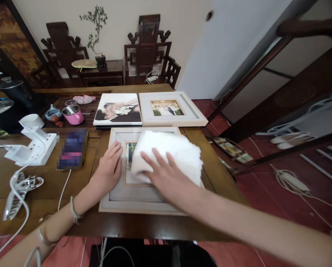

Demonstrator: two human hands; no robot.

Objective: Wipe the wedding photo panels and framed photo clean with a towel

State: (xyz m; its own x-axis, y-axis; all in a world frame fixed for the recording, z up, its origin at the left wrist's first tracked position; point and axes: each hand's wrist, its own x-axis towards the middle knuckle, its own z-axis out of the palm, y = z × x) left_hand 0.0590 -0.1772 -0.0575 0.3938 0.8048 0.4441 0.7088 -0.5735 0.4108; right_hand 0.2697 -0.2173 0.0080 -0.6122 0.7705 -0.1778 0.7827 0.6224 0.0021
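Observation:
A pale wooden picture frame (132, 198) lies flat on the near part of the wooden table (79, 222). My left hand (110, 167) rests flat on the frame's left border, fingers stretched out. My right hand (166, 174) lies palm down with spread fingers on a white fluffy cloth (171, 152) that covers most of the frame's glass. A strip of the photo (130, 155) shows between the two hands.
Behind lie a frameless photo print (118, 109) and a second pale frame (171, 109). To the left are a phone (72, 148), a white power strip (35, 146) with cables, and a pink cup (73, 114). Carved chairs stand at the wall; cables lie on the red floor at right.

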